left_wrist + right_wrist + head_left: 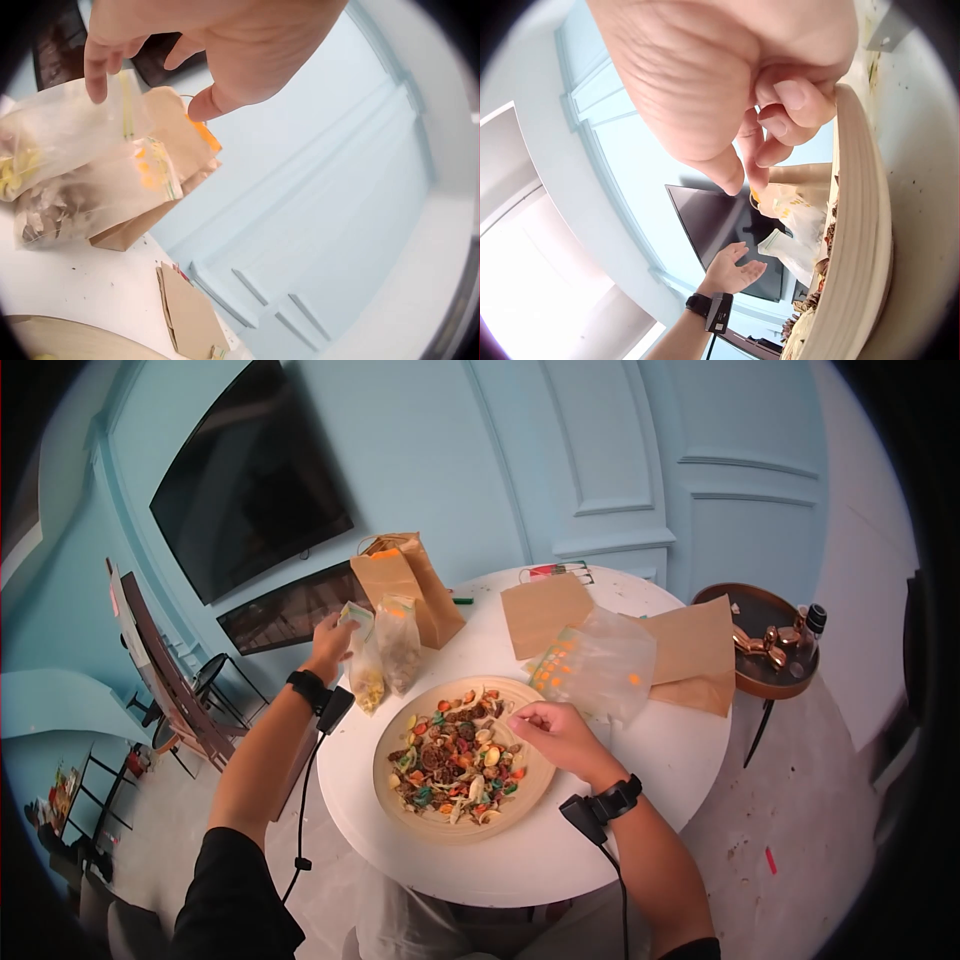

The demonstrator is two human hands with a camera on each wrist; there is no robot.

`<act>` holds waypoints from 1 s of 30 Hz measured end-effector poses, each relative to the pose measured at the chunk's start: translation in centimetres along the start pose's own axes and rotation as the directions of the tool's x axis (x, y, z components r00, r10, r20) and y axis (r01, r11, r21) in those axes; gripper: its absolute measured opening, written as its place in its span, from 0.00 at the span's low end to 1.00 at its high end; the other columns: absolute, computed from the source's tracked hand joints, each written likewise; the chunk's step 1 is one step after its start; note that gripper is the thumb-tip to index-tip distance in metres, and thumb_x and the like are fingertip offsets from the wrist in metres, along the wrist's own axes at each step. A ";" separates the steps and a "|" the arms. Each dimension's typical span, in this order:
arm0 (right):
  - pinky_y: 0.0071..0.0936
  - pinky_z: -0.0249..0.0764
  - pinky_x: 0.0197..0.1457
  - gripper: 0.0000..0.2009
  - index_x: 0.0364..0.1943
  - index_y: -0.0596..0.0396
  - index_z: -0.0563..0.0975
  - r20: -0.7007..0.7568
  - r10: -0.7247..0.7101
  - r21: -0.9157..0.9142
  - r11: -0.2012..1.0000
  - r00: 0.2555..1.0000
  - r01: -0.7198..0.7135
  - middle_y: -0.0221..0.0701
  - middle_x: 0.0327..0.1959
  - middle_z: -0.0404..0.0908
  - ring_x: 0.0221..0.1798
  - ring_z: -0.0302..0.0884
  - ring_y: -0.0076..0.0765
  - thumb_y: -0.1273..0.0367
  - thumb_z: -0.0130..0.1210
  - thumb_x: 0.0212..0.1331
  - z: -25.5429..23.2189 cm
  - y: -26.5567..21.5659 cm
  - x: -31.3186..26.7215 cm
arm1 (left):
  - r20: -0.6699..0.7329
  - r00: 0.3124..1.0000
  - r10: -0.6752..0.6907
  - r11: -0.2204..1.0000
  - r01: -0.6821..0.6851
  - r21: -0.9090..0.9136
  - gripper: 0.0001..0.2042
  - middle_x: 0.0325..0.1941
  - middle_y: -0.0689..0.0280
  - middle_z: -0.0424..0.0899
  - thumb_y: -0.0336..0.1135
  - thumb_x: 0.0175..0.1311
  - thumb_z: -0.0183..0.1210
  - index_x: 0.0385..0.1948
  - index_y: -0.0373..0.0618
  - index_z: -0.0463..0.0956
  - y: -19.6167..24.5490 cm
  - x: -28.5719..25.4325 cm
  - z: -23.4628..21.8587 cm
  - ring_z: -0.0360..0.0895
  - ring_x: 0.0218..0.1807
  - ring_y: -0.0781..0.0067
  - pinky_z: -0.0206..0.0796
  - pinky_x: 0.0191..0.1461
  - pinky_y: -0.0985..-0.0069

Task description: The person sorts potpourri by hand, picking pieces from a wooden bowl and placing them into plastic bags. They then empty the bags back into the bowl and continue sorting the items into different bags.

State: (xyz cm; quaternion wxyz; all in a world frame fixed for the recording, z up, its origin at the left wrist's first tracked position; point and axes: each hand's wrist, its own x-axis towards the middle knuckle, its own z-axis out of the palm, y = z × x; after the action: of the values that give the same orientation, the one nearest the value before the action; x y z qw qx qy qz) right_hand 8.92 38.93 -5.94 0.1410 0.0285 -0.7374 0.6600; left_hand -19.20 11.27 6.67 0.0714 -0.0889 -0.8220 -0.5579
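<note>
My left hand (330, 644) (217, 45) reaches over the top of a clear zip bag (361, 658) (67, 124) with yellow pieces inside, fingers apart and thumb held away. A second zip bag (398, 647) (82, 196) with pale brown contents leans beside it, against a paper bag (432, 595). Over the right rim of a round wooden plate (545, 770) (862, 225) is my right hand (568, 740) (727, 82), its fingers curled. Thumb and forefinger tips are near each other, nothing visible between them. Colourful dried flowers and cones (455, 760) fill the plate's middle.
Right of the plate lie an open clear bag (610, 665), a flat paper bag (545, 615) and another paper bag (695, 655) at the table's edge. A side table (755, 670) with a bottle (812, 630) stands further right. A screen (250, 480) hangs behind.
</note>
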 end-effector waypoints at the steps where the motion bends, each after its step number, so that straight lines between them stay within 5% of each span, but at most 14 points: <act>1: 0.20 0.70 0.36 0.17 0.45 0.61 0.84 0.008 -0.010 -0.001 1.000 1.000 0.010 0.23 0.29 0.81 0.31 0.72 0.17 0.59 0.62 0.68 0.0 0.1 0.0 | 0.012 0.996 0.090 0.994 -0.090 0.067 0.31 0.62 0.47 0.77 0.38 0.64 0.63 0.66 0.32 0.68 0.7 -0.1 0.2 0.76 0.62 0.57 0.72 0.61 0.60; 3: 0.20 0.70 0.36 0.17 0.44 0.61 0.84 0.012 -0.017 -0.018 1.000 1.000 0.017 0.24 0.28 0.81 0.31 0.72 0.17 0.59 0.62 0.68 0.0 0.3 0.2 | 0.053 0.964 0.261 0.943 -0.266 0.198 0.33 0.64 0.46 0.77 0.40 0.63 0.64 0.69 0.34 0.67 2.2 0.0 0.5 0.75 0.64 0.56 0.70 0.64 0.62; 4: 0.21 0.70 0.36 0.17 0.44 0.61 0.84 0.014 -0.019 -0.026 0.999 1.000 0.020 0.24 0.28 0.81 0.31 0.73 0.17 0.59 0.62 0.68 0.0 0.4 0.2 | 0.177 0.933 0.314 0.897 -0.353 0.267 0.30 0.64 0.51 0.76 0.40 0.64 0.64 0.67 0.37 0.70 3.2 0.1 0.5 0.76 0.60 0.62 0.72 0.57 0.68; 8: 0.20 0.72 0.37 0.16 0.45 0.61 0.84 0.049 -0.025 -0.033 0.999 0.998 0.027 0.25 0.29 0.83 0.32 0.75 0.17 0.59 0.62 0.68 0.1 0.1 0.2 | 0.492 0.811 0.316 0.777 -0.519 0.357 0.21 0.46 0.57 0.87 0.38 0.66 0.63 0.57 0.34 0.80 7.7 -3.0 2.4 0.81 0.49 0.69 0.73 0.55 0.73; 11: 0.18 0.73 0.38 0.14 0.46 0.62 0.84 0.055 -0.056 -0.062 0.996 0.997 0.060 0.25 0.32 0.84 0.33 0.75 0.15 0.62 0.63 0.68 0.3 0.7 0.4 | 0.652 0.688 0.320 0.584 -0.685 0.436 0.20 0.47 0.57 0.86 0.38 0.67 0.62 0.55 0.34 0.80 10.3 -5.5 5.4 0.81 0.49 0.69 0.73 0.55 0.72; 13: 0.19 0.73 0.38 0.14 0.46 0.60 0.84 0.087 -0.067 -0.079 0.994 0.994 0.074 0.25 0.33 0.84 0.34 0.76 0.16 0.62 0.63 0.68 0.2 0.6 0.4 | 0.738 0.575 0.353 0.550 -0.765 0.334 0.19 0.45 0.55 0.87 0.39 0.66 0.63 0.53 0.35 0.82 10.9 -6.9 8.3 0.83 0.48 0.65 0.74 0.55 0.69; 15: 0.27 0.77 0.40 0.17 0.45 0.57 0.85 0.064 -0.078 -0.119 0.989 0.995 0.085 0.34 0.34 0.87 0.35 0.82 0.29 0.57 0.63 0.65 0.2 0.8 0.4 | 0.792 0.485 0.371 0.520 -0.815 0.255 0.19 0.43 0.52 0.88 0.41 0.63 0.63 0.51 0.38 0.83 11.9 -9.1 11.8 0.86 0.47 0.57 0.75 0.54 0.65; 16: 0.32 0.78 0.41 0.18 0.45 0.55 0.86 0.056 -0.084 -0.137 0.986 0.995 0.091 0.38 0.34 0.88 0.35 0.86 0.35 0.55 0.63 0.64 0.3 0.8 0.4 | 0.832 0.461 0.309 0.484 -0.829 0.280 0.20 0.46 0.53 0.87 0.40 0.67 0.64 0.53 0.35 0.81 12.8 -10.7 13.6 0.84 0.49 0.62 0.75 0.55 0.67; 18: 0.33 0.78 0.41 0.18 0.44 0.55 0.86 0.060 -0.092 -0.200 0.974 0.994 0.102 0.39 0.33 0.88 0.35 0.86 0.38 0.55 0.62 0.64 0.3 0.3 0.2 | 0.889 0.286 0.358 0.386 -0.912 0.139 0.20 0.49 0.51 0.87 0.41 0.66 0.64 0.53 0.37 0.81 12.3 -11.9 17.7 0.84 0.51 0.58 0.76 0.54 0.64; 21: 0.35 0.78 0.40 0.17 0.42 0.54 0.86 0.043 -0.113 -0.234 0.965 0.993 0.120 0.39 0.30 0.87 0.33 0.85 0.41 0.55 0.62 0.64 0.3 -0.1 0.1 | 0.933 0.195 0.302 0.254 -0.960 0.119 0.23 0.45 0.47 0.87 0.45 0.63 0.63 0.52 0.36 0.82 11.9 -13.4 23.5 0.86 0.45 0.53 0.76 0.53 0.64; 24: 0.36 0.77 0.40 0.15 0.41 0.53 0.86 0.032 -0.127 -0.241 0.962 0.991 0.131 0.38 0.30 0.87 0.32 0.85 0.42 0.56 0.62 0.63 0.5 0.1 0.2 | 0.884 0.354 0.304 0.266 -0.923 0.278 0.23 0.41 0.47 0.88 0.45 0.61 0.62 0.50 0.33 0.81 10.2 -11.3 27.4 0.86 0.43 0.55 0.78 0.47 0.64; 27: 0.36 0.76 0.39 0.15 0.42 0.53 0.86 0.017 -0.120 -0.228 0.966 0.993 0.121 0.37 0.30 0.87 0.32 0.84 0.41 0.57 0.62 0.64 0.5 0.1 0.1 | 0.788 0.590 -0.177 0.361 -0.706 0.610 0.24 0.37 0.50 0.87 0.45 0.61 0.61 0.49 0.31 0.81 10.1 -8.0 29.0 0.87 0.43 0.59 0.80 0.40 0.62; 30: 0.33 0.75 0.36 0.15 0.43 0.54 0.86 0.017 -0.094 -0.213 0.972 0.995 0.095 0.34 0.28 0.86 0.28 0.82 0.36 0.57 0.62 0.64 0.3 -0.2 0.1 | 0.778 0.556 -0.293 0.583 -0.541 0.606 0.27 0.41 0.56 0.86 0.54 0.61 0.64 0.45 0.32 0.81 6.0 -3.9 28.6 0.84 0.38 0.65 0.77 0.33 0.66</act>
State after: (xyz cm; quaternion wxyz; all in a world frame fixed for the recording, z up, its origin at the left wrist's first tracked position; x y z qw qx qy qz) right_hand 8.76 38.59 -5.79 0.1723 0.0504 -0.8022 0.5694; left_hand -14.61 39.83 0.77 -0.2417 -0.3616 -0.9004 -0.0069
